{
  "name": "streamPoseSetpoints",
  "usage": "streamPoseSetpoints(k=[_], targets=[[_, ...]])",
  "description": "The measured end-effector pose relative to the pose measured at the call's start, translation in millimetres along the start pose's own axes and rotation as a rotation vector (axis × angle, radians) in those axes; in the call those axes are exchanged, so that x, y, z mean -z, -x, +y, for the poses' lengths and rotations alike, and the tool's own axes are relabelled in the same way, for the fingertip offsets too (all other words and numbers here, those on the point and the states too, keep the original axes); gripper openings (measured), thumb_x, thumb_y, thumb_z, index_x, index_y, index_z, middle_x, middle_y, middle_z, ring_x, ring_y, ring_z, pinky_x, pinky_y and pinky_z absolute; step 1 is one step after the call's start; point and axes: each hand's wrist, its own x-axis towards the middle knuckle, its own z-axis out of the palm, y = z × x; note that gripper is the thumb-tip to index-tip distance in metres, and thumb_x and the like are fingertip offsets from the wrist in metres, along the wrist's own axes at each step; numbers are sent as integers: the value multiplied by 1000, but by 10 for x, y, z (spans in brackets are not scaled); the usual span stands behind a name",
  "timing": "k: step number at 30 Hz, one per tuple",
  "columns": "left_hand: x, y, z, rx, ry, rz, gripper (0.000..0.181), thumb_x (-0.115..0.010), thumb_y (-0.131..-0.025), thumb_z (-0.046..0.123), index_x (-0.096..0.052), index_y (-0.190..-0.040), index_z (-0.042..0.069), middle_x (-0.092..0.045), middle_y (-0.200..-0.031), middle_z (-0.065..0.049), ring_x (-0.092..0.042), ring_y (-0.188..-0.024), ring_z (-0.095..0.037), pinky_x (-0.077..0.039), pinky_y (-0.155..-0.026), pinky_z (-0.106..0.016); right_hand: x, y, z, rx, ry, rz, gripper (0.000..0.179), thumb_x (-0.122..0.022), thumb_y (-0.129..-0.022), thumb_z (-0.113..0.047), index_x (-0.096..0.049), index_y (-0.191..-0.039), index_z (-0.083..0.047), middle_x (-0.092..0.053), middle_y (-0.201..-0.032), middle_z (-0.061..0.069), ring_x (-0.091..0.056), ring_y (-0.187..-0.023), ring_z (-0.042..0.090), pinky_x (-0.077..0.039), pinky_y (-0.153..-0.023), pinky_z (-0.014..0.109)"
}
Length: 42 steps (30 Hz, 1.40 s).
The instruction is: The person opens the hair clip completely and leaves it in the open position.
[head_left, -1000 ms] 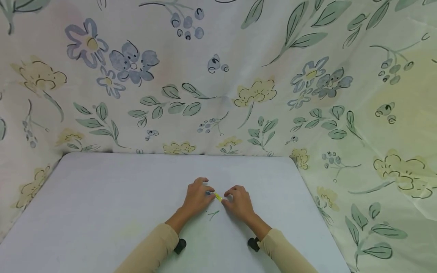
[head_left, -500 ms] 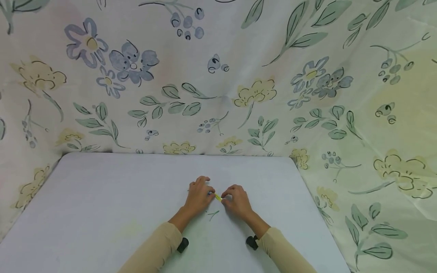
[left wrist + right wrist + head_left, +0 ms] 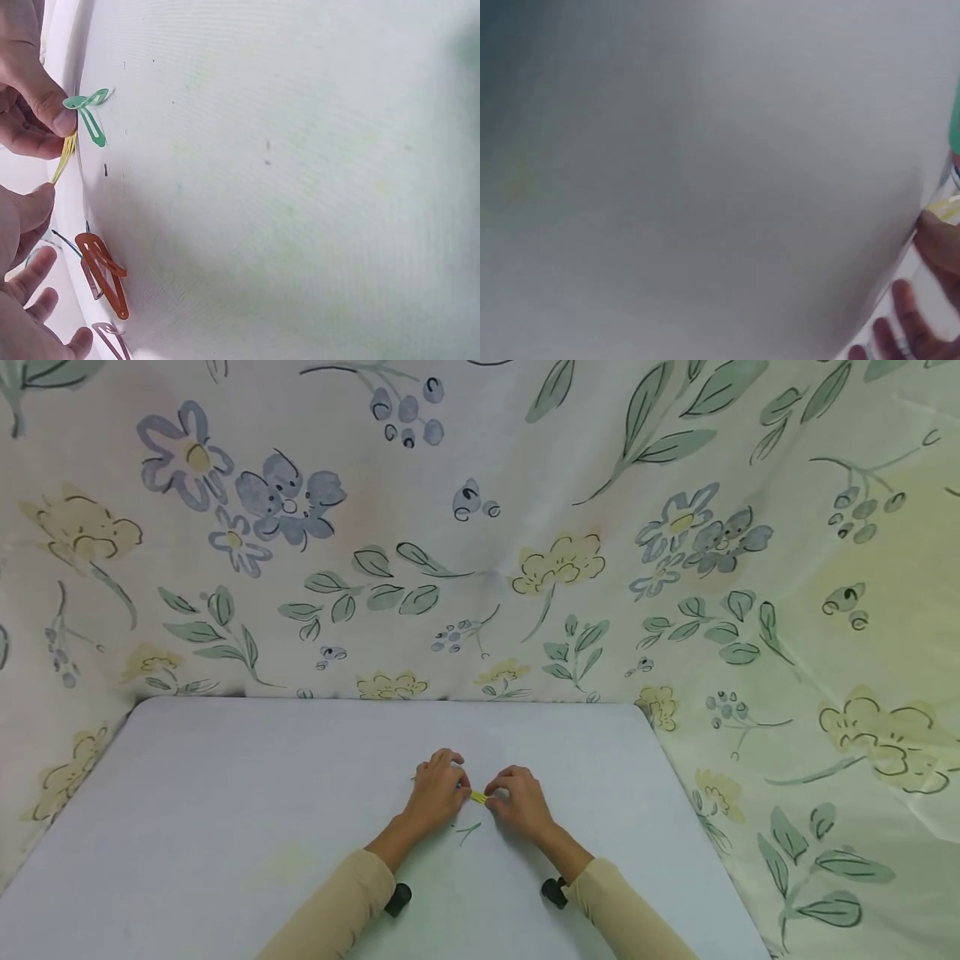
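A yellow snap hair clip [image 3: 478, 797] stretches between the fingertips of both hands near the middle of the table. One end is pinched by the left hand [image 3: 437, 791], the other by the right hand [image 3: 521, 799]. In the left wrist view the yellow clip [image 3: 65, 156] appears edge-on between two thumbs. Part of it [image 3: 946, 208] shows above the thumb in the right wrist view. Close by on the table lies a green snap clip [image 3: 91, 120], its parts splayed apart. Beside the left hand's spread fingers are an orange snap clip [image 3: 105, 277] and a mauve one [image 3: 114, 341].
The white table [image 3: 262, 793] ends at a flowered cloth backdrop [image 3: 480, 527]. A thin blue piece [image 3: 66, 241] shows behind the orange clip. Dark wrist devices sit under both tan sleeves [image 3: 330, 893].
The yellow clip has turned slightly and lies flatter between the hands. The left hand has shifted a little and covers more of the blue piece near its fingertips. The right hand has barely moved.
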Motion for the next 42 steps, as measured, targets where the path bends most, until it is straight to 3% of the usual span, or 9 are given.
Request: streamPoseSetpoints(k=[5, 11, 19, 23, 27, 32, 38, 42], targets=[[0, 27, -12, -17, 14, -19, 9, -73, -89, 11, -68, -82, 12, -57, -122, -10, -45, -125, -30, -36, -96, -57, -5, -2, 1, 101, 36, 4, 6, -79, -81, -5, -76, -85, -8, -65, -99, 8, -58, -102, 29, -47, -87, 51], [8, 41, -36, -32, 14, -26, 8, -72, -90, 13, -69, -83, 13, -57, -124, -9, -45, -126, -30, -36, -96, -57, -16, 6, 14, 113, 32, -3, 6, -77, -82, -3, -73, -84, -7, -65, -100, 7, -58, -103, 28, -48, -88, 49], [64, 41, -94, -15, 134, 21, 5, -72, -89, 9, -73, -84, 8, -58, -126, -16, -46, -128, -35, -38, -96, -60, -3, -34, 8, 107, -189, -14, 9, -66, -89, 4, -67, -97, 0, -67, -101, 11, -58, -106, 32, -45, -94, 51], [129, -7, -92, 90, 275, 12, 7, -71, -91, 9, -74, -84, 8, -59, -128, -16, -47, -128, -36, -37, -100, -62, 88, -86, -28, -48, -407, -79, 13, -58, -96, 2, -67, -105, -2, -67, -109, 10, -58, -110, 30, -48, -94, 49], [229, -61, -78, 210, 447, -19, 9, -68, -94, 10, -73, -86, 8, -57, -133, -15, -46, -131, -36, -32, -108, -59, 265, -158, -140, -213, -608, -134, 17, -56, -99, -2, -68, -111, 2, -67, -118, 15, -54, -120, 32, -43, -101, 54], [354, -97, -45, 324, 580, -64, 10, -67, -96, 15, -73, -94, 7, -55, -138, -8, -43, -136, -35, -31, -111, -56, 269, -250, -87, -327, -735, -129, 21, -58, -100, -8, -70, -114, 2, -66, -124, 16, -53, -123, 31, -38, -106, 55], [449, -122, -29, 430, 743, -114, 16, -65, -97, 19, -75, -99, 7, -54, -143, -4, -42, -138, -33, -46, -102, -48, 329, -327, -103, -389, -838, -156, 25, -58, -102, -15, -69, -116, 2, -66, -125, 12, -56, -117, 33, -44, -103, 48], [474, -131, -37, 474, 842, -143, 21, -65, -98, 21, -74, -103, 3, -53, -145, -5, -40, -139, -33, -42, -106, -50, 372, -341, -121, -390, -921, -181, 28, -55, -103, -15, -66, -119, 5, -66, -125, 11, -51, -123, 41, -40, -107, 52]])
